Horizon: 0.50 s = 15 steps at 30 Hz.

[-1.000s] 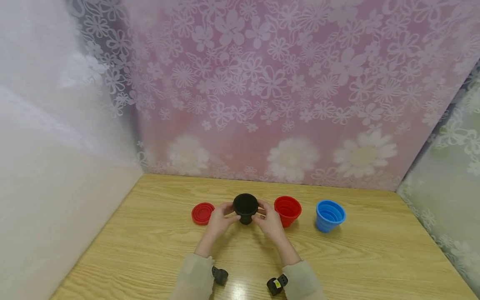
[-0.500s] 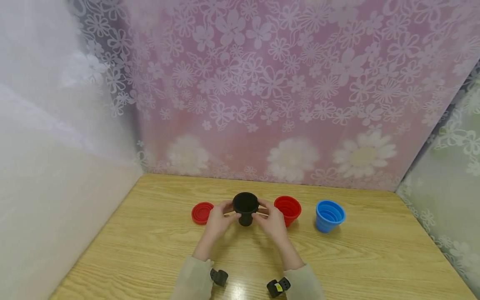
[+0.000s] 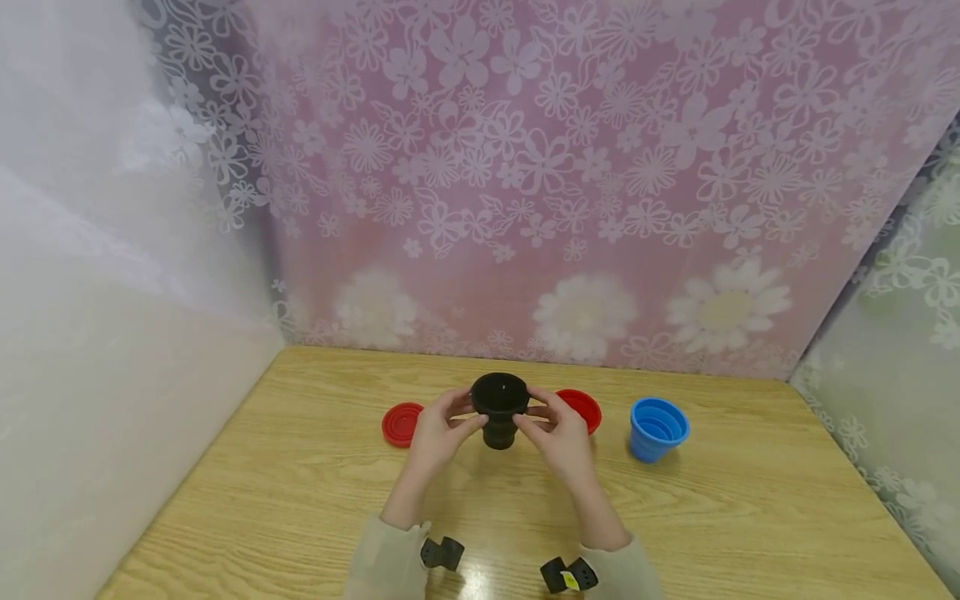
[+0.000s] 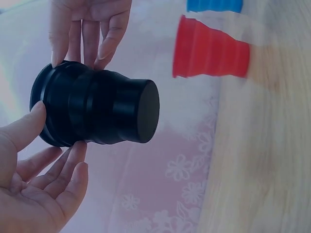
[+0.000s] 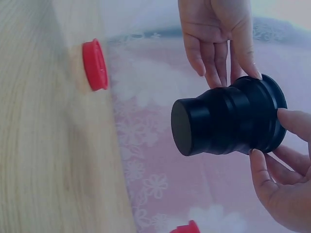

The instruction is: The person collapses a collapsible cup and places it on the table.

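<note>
- The fingers (image 4: 74,187) of the left hand (image 3: 437,432) are slightly bent, parted just enough to take the wall of the black cup (image 3: 500,408) between thumb and fingertips; the right hand (image 3: 562,435) holds the opposite side in the same manner.
- The black cup is at the lower middle of the head frame, mouth upward. It is lifted from the table (image 3: 300,508): both wrist views show its base uncovered and apart from the wood.
- Both thumbs lie close to the wide rim, and other fingertips touch the wall below it. I suppose this place is chosen because the rim gives a firm edge, while the stepped wall looks as if it could fold. Holding from two sides probably keeps the cup level.
- Left of the hands, a flat red disc (image 3: 400,425) rests on the table; the left hand hides its right edge.
- Just right of centre stands a red cup (image 3: 582,408), partly covered by the right hand. The left wrist view shows them apart, but it seems the nearest obstacle for that hand.
- Further right stands a blue cup (image 3: 657,431), upright and well apart from the hands.
- Behind the table, a flowered pink cloth (image 3: 465,208) fills the upper frame.
</note>
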Available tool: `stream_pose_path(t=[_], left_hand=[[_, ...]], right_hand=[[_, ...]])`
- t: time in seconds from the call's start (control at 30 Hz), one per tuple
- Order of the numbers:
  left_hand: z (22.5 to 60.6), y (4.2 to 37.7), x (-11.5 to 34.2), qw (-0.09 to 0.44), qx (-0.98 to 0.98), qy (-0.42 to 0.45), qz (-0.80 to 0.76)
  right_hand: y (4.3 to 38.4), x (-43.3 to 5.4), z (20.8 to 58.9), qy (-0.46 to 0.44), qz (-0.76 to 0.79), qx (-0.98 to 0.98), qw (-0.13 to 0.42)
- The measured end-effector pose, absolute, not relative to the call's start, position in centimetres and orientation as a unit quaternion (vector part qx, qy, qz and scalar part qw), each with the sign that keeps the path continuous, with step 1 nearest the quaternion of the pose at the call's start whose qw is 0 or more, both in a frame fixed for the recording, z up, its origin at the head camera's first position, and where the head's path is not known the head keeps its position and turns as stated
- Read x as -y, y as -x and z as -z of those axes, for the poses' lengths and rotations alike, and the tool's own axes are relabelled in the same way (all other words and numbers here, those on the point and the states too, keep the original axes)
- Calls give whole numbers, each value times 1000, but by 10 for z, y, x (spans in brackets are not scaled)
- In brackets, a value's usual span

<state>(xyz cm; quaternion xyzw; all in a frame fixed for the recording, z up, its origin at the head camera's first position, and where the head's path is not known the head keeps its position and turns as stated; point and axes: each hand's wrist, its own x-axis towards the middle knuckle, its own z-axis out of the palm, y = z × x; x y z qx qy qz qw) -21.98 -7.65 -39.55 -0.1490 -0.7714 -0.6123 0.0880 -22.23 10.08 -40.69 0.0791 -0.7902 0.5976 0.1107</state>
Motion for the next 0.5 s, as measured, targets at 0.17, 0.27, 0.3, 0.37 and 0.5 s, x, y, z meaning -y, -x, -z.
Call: stream_pose_path(t=[0.17, 0.27, 0.3, 0.37, 0.5], left_hand=[[386, 214, 72, 80, 768, 138, 620], [386, 214, 71, 74, 763, 140, 627], [386, 214, 71, 73, 761, 141, 629], [385, 214, 70, 74, 758, 145, 631], [383, 213, 69, 80, 754, 155, 633]], right_hand=[[215, -106, 402, -74, -607, 782, 121], [213, -109, 400, -68, -614, 778, 110], [213, -110, 399, -68, -617, 777, 105], [213, -112, 398, -74, -617, 777, 104], [213, -116, 395, -96, -617, 773, 113]])
